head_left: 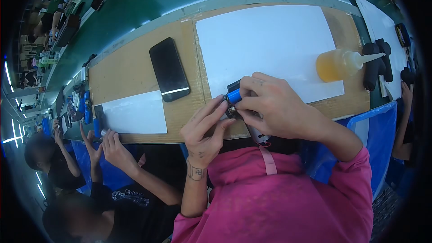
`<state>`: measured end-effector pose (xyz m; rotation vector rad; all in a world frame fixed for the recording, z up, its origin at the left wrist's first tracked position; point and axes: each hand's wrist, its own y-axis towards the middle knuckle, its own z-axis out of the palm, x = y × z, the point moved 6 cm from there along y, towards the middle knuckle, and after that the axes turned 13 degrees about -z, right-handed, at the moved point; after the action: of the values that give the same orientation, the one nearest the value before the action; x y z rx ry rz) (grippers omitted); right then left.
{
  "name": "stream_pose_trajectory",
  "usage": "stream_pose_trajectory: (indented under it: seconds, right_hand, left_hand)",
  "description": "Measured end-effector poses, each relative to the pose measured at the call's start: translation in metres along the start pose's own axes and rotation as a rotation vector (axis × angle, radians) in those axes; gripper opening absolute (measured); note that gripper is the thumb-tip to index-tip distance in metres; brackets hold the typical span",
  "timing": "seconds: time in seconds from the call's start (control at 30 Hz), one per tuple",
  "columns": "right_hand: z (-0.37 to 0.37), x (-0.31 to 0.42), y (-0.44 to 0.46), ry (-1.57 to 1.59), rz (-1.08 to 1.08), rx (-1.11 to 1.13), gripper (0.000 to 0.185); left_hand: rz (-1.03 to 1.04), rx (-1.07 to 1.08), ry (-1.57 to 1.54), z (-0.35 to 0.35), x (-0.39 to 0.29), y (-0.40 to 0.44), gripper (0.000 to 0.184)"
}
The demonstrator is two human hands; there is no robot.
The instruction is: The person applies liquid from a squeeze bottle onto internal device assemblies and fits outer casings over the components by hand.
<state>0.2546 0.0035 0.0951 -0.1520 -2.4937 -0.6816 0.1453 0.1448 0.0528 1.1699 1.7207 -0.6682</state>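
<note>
Over the table's near edge, my right hand [279, 103] is closed, its fingers pinching a blue cylindrical part [234, 96] with a black end. My left hand [204, 128] is closed from the other side, its fingertips on a small dark piece [231, 111] with a shiny spot, just below the blue cylinder. Whether the two pieces are joined cannot be made out, since fingers cover much of them. Below my right hand, a pale cylindrical object [258, 136] with a thin red wire shows partly at the table edge.
A white sheet [265, 36] and a smaller one [135, 114] lie on the cardboard [121, 72]. A black phone [169, 69] rests between them. At right stand a bottle of yellow liquid [335, 65] and dark cylinders [371, 65]. Co-workers' hands [112, 150] are at left.
</note>
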Motion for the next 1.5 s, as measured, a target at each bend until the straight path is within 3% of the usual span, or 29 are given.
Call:
stream_pose_trajectory:
  seconds: [0.33, 0.53, 0.6, 0.7, 0.77, 0.83, 0.9, 0.93, 1.0, 1.07, 1.13, 1.17, 1.2, 1.23, 1.27, 1.3, 1.33, 1.4, 1.5]
  right_hand:
    - [0.0, -0.002, -0.001, 0.043, 0.021, -0.002, 0.012]
    - [0.0, 0.004, -0.002, 0.005, -0.017, 0.013, 0.011]
    - [-0.012, 0.013, -0.011, 0.002, -0.048, -0.055, 0.012]
    - [-0.065, 0.029, -0.058, -0.069, 0.13, -0.085, 0.009]
    - [-0.109, 0.046, -0.094, -0.114, 0.125, -0.294, 0.011]
    - [-0.161, 0.053, -0.168, -0.345, 0.339, -0.536, 0.011]
    - [-0.194, 0.057, -0.275, -0.555, 0.736, -0.955, 0.009]
    - [-0.201, 0.056, -0.338, -0.638, 1.017, -0.958, 0.017]
    - [-0.18, 0.066, -0.446, -0.773, 1.457, -0.401, 0.035]
    - [-0.12, 0.088, -0.559, -0.701, 1.889, 0.095, 0.068]
    - [-0.069, 0.124, -0.64, -0.41, 2.117, -0.041, 0.101]
    - [-0.034, 0.139, -0.701, -0.399, 2.095, -0.042, 0.101]
    - [-0.012, 0.15, -0.745, -0.706, 1.98, -0.095, 0.119]
    - [-0.01, 0.156, -0.759, -0.519, 2.133, -0.119, 0.126]
    - [-0.016, 0.15, -0.752, -0.357, 2.156, -0.228, 0.115]
    - [-0.019, 0.148, -0.742, -0.275, 2.15, -0.592, 0.091]
    - [-0.008, 0.136, -0.745, -0.105, 1.795, -1.025, 0.068]
    - [-0.009, 0.135, -0.751, -0.237, 1.873, -1.157, 0.06]
    - [0.002, 0.128, -0.802, -0.219, 2.062, -1.113, 0.069]
  left_hand:
    - [0.127, 0.019, 0.114, 0.002, -0.009, 0.0, 0.041]
    - [0.119, -0.076, 0.138, 0.0, 0.0, -0.015, 0.034]
    - [0.12, -0.079, 0.107, 0.003, 0.005, -0.016, 0.03]
    - [0.007, -0.096, 0.084, 0.001, 0.025, -0.022, 0.027]
    - [-0.054, -0.122, -0.045, 0.0, 0.049, -0.023, 0.032]
    - [-0.043, -0.116, 0.006, 0.008, 0.043, -0.022, 0.036]
    - [-0.014, -0.147, 0.109, 0.002, 0.042, -0.023, 0.039]
    - [0.018, -0.143, 0.106, 0.0, 0.041, -0.022, 0.039]
    - [0.089, -0.132, 0.084, 0.001, 0.038, -0.017, 0.038]
    - [0.107, -0.11, 0.074, 0.006, 0.034, -0.015, 0.038]
    - [0.133, -0.124, 0.074, 0.007, 0.021, -0.017, 0.039]
    - [0.138, -0.143, 0.089, 0.006, 0.023, -0.02, 0.039]
    - [-0.022, -0.103, 0.036, 0.004, 0.042, -0.021, 0.039]
    - [-0.178, -0.086, 0.008, -0.005, 0.056, -0.027, 0.039]
    - [-0.166, -0.071, -0.016, -0.008, 0.052, -0.028, 0.039]
    - [-0.156, -0.063, -0.03, -0.007, 0.05, -0.024, 0.039]
    - [-0.13, -0.03, -0.066, -0.004, 0.037, -0.019, 0.033]
    - [-0.147, 0.027, -0.197, -0.001, 0.03, -0.007, 0.037]
    - [-0.152, -0.008, -0.169, -0.001, 0.017, -0.002, 0.041]
